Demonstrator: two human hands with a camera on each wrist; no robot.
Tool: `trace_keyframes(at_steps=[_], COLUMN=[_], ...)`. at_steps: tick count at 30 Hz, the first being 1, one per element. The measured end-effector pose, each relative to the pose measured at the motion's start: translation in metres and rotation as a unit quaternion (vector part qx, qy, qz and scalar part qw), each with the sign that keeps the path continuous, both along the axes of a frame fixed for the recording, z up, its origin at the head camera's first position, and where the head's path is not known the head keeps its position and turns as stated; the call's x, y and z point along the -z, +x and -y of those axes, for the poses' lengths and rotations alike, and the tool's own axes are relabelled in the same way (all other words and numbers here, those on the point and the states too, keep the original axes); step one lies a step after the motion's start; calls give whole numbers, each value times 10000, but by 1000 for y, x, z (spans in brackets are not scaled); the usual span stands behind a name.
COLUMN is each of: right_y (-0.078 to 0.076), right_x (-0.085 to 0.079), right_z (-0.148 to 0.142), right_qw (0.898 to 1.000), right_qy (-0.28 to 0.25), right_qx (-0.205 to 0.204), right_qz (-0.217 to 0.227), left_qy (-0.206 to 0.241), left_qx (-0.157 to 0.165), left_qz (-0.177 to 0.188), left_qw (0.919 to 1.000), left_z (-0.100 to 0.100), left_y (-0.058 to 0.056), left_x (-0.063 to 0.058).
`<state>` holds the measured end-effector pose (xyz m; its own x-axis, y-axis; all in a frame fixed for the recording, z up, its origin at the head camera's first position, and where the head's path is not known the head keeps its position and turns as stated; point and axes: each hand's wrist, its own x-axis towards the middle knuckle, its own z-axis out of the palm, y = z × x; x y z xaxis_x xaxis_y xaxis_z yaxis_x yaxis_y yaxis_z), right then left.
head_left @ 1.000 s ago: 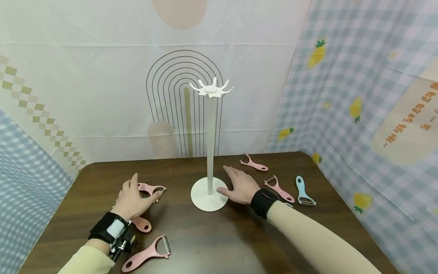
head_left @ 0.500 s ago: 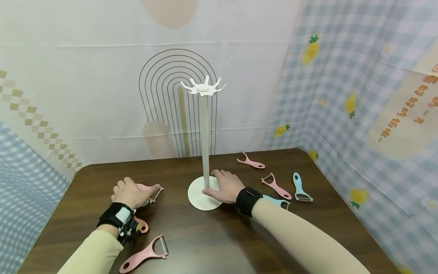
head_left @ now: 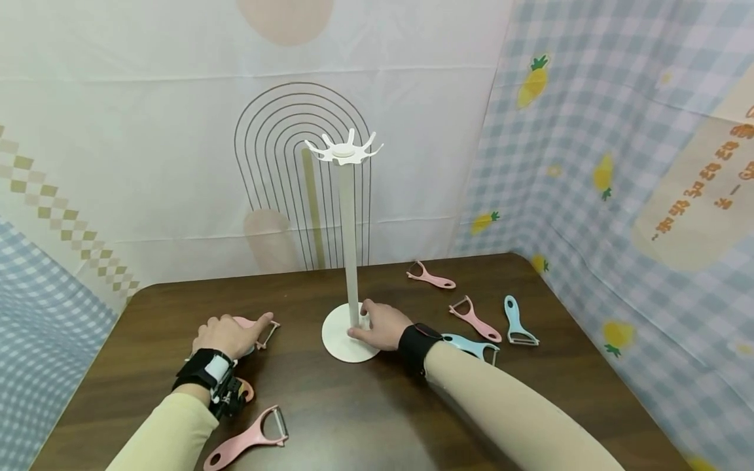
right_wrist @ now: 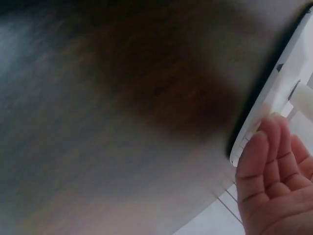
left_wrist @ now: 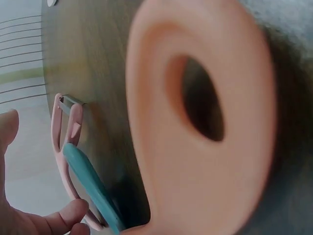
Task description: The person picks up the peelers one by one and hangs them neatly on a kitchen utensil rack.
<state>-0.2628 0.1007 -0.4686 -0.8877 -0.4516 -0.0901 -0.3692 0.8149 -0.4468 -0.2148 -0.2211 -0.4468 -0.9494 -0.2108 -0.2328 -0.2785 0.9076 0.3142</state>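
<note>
a pink peeler [head_left: 259,329] with a teal one beneath it, at the table's left side, is gripped by the left hand [head_left: 226,335], fingers curled round the handles; the blade end is seen past the fingertips in the left wrist view [left_wrist: 66,142]. the white hook stand [head_left: 349,261] at the table's middle is held at its pole's foot by the right hand [head_left: 381,325], fingers curled together, resting on the round base [right_wrist: 274,93]. further pink peelers [head_left: 247,439] and blue peelers [head_left: 516,322] are scattered over the dark wooden table [head_left: 365,412].
</note>
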Motion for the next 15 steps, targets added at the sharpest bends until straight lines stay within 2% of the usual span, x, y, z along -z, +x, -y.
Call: trace_keyframes(at_steps=[7, 15], right_y=[0, -5], right_x=[13, 13], right_z=[6, 12], right_qw=[9980, 9982], right_qy=[-599, -488], right_qx=[-151, -140], right_qz=[102, 323], left_qy=[-254, -360], left_qx=[39, 66], left_qz=[-116, -314], left_qw=[9996, 9988], left_z=[-1, 1], left_y=[-5, -10], left_x=[9, 10])
